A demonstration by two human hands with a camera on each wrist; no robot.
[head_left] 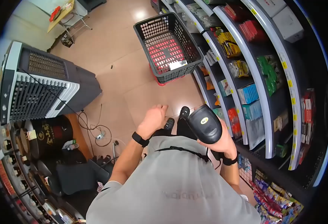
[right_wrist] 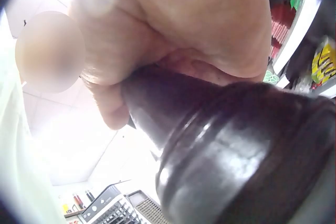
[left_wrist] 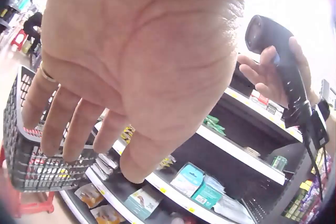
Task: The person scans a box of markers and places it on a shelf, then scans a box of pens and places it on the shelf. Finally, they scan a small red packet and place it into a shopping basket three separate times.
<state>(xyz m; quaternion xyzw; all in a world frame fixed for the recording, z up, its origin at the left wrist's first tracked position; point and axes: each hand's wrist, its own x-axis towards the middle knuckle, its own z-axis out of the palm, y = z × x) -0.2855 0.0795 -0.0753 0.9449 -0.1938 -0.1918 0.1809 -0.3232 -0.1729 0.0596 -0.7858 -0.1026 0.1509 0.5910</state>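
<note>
A black handheld scanner (head_left: 205, 125) with a rounded head and a yellow-green sticker is gripped by the right hand (head_left: 225, 143). In the left wrist view the right hand (left_wrist: 273, 79) has its fingers around the scanner's handle (left_wrist: 291, 77), and a cord hangs below. The right wrist view shows the dark handle (right_wrist: 210, 140) against the palm of the hand (right_wrist: 178, 29). Holding nothing, the left hand (head_left: 154, 119) hovers before the body; its palm and relaxed fingers fill much of the left wrist view (left_wrist: 136, 61).
A black basket (head_left: 192, 61) stands on a red base ahead, beside stocked shelves (head_left: 259, 71) on the right. An air cooler (head_left: 40, 82) stands at left, with cables (head_left: 91, 128) on the floor near it. A folding table (head_left: 61, 16) is at the far left.
</note>
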